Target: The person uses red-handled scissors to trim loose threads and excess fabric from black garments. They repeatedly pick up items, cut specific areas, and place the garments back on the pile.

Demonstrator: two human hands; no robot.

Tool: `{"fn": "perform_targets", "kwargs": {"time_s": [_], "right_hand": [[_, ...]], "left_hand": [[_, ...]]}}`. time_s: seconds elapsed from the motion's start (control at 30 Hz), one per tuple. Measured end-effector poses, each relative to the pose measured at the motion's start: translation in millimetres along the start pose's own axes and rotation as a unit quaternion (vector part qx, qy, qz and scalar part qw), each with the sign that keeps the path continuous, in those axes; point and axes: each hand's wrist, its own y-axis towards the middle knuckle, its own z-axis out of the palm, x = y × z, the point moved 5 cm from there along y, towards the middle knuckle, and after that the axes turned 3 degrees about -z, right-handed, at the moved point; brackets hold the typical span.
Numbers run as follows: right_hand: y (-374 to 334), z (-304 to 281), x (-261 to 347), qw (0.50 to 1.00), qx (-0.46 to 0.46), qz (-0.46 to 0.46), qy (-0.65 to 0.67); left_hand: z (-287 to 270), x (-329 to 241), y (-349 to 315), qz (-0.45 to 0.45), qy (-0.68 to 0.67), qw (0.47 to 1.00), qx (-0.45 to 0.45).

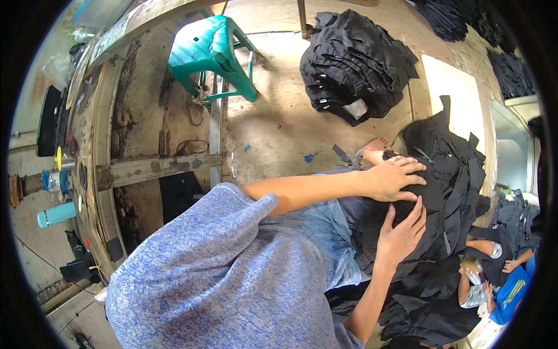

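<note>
A heap of black garments (447, 186) lies at the right, spreading over my lap and the floor. My left hand (396, 177) rests palm down on the black cloth, its fingers stretched out and a little apart. Just below it, my right hand (402, 231) touches the same cloth (375, 232), thumb raised away from the fingers. The fingertips of both hands come close together. Neither hand shows a grip on the fabric. Thin straps or ties stick out from the heap, and some light tags show on it.
A tied bundle of black garments (357, 67) stands on the floor ahead. A green plastic stool (212, 55) is at the upper left, beside a wooden table frame (157, 171). A turquoise bottle (56, 214) is at far left. Another person (508, 294) sits at lower right among dark clothes.
</note>
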Motion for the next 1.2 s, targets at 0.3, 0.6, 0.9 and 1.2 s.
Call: {"fn": "perform_targets", "kwargs": {"time_s": [0.3,0.6,0.9,1.2], "right_hand": [[10,-52,-68,0.977,0.073,0.148,0.136],[10,-164,-102,0.93,-0.171,0.155,0.285],[35,-177,-149,0.926,-0.183,0.126,0.305],[48,-192,-128,0.929,-0.184,0.103,0.304]], "left_hand": [[-52,3,44,0.064,-0.013,0.992,0.111],[-71,-72,87,0.073,-0.044,0.986,0.141],[-62,-95,120,0.015,-0.112,0.964,0.239],[-91,-152,151,0.275,0.111,0.955,0.023]]}}
